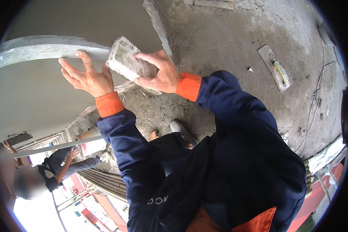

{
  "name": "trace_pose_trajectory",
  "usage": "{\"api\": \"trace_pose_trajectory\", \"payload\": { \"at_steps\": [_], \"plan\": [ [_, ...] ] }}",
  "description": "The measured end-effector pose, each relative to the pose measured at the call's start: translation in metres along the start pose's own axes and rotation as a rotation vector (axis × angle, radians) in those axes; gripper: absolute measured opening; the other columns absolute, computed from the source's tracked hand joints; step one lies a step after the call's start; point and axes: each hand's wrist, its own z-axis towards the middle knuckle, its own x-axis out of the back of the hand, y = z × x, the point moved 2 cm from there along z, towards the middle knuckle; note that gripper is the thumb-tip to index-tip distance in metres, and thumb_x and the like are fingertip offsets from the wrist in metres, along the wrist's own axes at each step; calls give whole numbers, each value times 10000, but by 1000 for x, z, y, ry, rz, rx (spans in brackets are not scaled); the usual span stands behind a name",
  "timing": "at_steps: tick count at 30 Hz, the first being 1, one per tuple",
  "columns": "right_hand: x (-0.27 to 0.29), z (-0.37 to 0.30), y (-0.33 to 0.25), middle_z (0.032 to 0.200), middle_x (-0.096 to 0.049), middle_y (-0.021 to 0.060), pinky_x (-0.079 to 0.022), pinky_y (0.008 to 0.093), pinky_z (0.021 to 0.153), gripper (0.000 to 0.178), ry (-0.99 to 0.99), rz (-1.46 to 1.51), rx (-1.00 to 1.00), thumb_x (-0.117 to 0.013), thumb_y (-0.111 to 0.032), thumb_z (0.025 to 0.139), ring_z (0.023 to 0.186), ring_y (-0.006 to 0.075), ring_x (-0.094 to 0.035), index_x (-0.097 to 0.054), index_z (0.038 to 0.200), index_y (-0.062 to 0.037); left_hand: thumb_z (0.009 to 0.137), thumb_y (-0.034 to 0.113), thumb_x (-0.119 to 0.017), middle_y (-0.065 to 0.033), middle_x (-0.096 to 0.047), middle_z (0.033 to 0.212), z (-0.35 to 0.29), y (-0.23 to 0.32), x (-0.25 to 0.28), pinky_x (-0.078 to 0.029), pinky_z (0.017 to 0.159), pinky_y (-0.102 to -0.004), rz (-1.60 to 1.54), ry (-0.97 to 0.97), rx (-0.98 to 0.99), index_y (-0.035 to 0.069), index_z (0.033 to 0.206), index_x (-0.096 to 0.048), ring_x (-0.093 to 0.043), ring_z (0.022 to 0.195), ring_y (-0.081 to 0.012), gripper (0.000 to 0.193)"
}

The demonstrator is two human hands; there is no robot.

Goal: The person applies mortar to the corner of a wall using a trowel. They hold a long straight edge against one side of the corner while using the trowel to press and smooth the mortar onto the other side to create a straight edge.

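A rough grey brick [129, 58], crusted with mortar, is gripped in my right hand [160, 71], thumb and fingers on either side of it. Its far left end meets the end of a long pale metal straightedge [50, 51] lying across a smooth grey plastered wall [38, 89]. Beside the brick, my left hand [87, 77] has its fingers spread, with the fingertips at the lower edge of the straightedge. It is not wrapped around anything. Both my sleeves are dark blue with orange cuffs.
A plastering float [276, 69] with a yellow-green handle lies on the rough concrete floor [220, 42] at right, near a loose cable [317, 91]. At lower left, a co-worker [52, 168] is beside a long bar [58, 147]. Stacked poles [104, 181] line the edge below.
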Motion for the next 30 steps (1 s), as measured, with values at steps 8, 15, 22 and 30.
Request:
{"api": "trace_pose_trajectory", "payload": {
  "at_steps": [8, 15, 22, 30],
  "plan": [
    [48, -142, 88, 1084, -674, 135, -512, 310, 808, 631, 76, 436, -775, -807, -290, 826, 946, 183, -627, -548, 1362, -78, 701, 557, -853, -133, -492, 1212, -10, -6, -14, -444, 943, -502, -35, -60, 191, 232, 1453, -506, -481, 1149, -324, 890],
    [62, -142, 102, 1042, -699, 72, -476, 299, 855, 557, 221, 546, -884, -758, -255, 880, 959, 140, -630, -540, 1359, -72, 710, 478, -881, -89, -578, 967, -11, 8, -21, -506, 813, -384, -279, -17, 382, 138, 1484, -471, -599, 910, -210, 940],
    [59, -145, 108, 1001, -696, 86, -487, 287, 769, 602, 133, 513, -923, -756, -268, 872, 894, 136, -635, -514, 1375, -42, 680, 424, -914, -21, -602, 811, -14, 12, -21, -551, 708, -296, -282, 14, 442, 56, 1416, -539, -608, 716, -121, 904],
    [60, -142, 98, 1057, -694, 91, -486, 291, 808, 621, 133, 544, -923, -756, -283, 872, 931, 145, -635, -510, 1390, -45, 675, 391, -924, -8, -561, 759, -9, 16, -14, -538, 662, -272, -300, 40, 472, 50, 1382, -578, -570, 636, -110, 857]
  ]
}}
